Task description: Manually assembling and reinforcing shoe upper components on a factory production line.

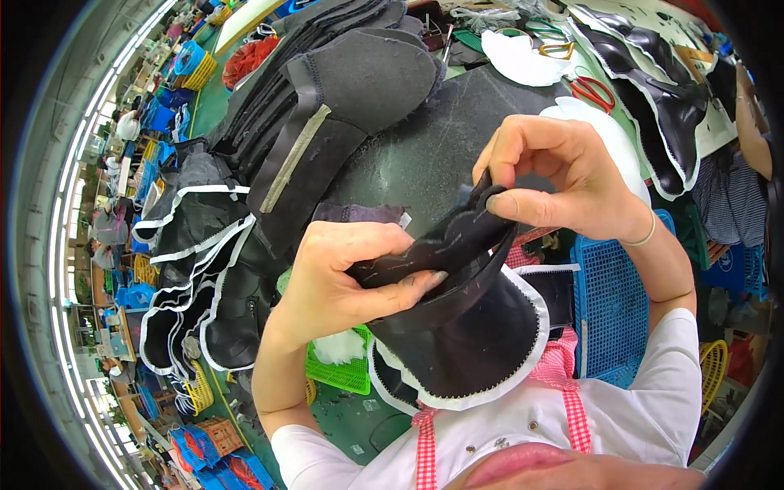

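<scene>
Between my two hands is a black, shiny boot upper [469, 351] with a white stitched border along its lower edge. It hangs in front of my chest. A soft dark lining piece [408, 255] runs along its top opening. My left hand [339, 273] grips the lining and the upper's rim between thumb and fingers. At the rim's other end, my right hand [563, 175] pinches the dark material between thumb and fingertips. Part of the upper's far side is hidden behind my hands and the lining.
Dark grey felt liners [376, 77] lie stacked on the dark work surface [425, 139]. White-edged black uppers [233, 327] hang at left; others [657, 102] lie far right near red-handled scissors [594, 94]. Blue basket [608, 310] and green basket [347, 374] stand below. Another person's arm [750, 122] shows right.
</scene>
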A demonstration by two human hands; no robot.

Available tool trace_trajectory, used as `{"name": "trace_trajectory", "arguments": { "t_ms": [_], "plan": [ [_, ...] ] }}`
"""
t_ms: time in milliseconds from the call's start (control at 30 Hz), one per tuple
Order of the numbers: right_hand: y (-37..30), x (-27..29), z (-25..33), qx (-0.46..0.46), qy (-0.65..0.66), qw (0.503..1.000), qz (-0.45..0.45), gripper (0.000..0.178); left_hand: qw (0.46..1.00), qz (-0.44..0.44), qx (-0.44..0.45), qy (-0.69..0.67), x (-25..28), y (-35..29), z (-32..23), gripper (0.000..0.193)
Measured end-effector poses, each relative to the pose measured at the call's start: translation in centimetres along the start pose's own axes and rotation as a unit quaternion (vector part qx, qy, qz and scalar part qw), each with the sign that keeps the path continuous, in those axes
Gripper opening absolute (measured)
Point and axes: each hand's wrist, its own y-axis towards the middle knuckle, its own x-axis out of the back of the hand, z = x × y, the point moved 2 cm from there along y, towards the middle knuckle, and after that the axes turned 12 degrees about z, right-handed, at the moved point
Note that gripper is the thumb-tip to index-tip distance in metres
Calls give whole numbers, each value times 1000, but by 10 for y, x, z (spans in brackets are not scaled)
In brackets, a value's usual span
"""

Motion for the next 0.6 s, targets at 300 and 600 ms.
{"name": "trace_trajectory", "arguments": {
  "t_ms": [300, 600],
  "plan": [
    [1, -7, 9, -7, -21, 999, -32, 24, 999, -33, 2, 43, -8, 2, -1, 16],
    [-7, 45, 53, 111, -546, 822, -114, 19, 973, -90, -40, 207, 66, -22, 23, 17]
  ]
}}
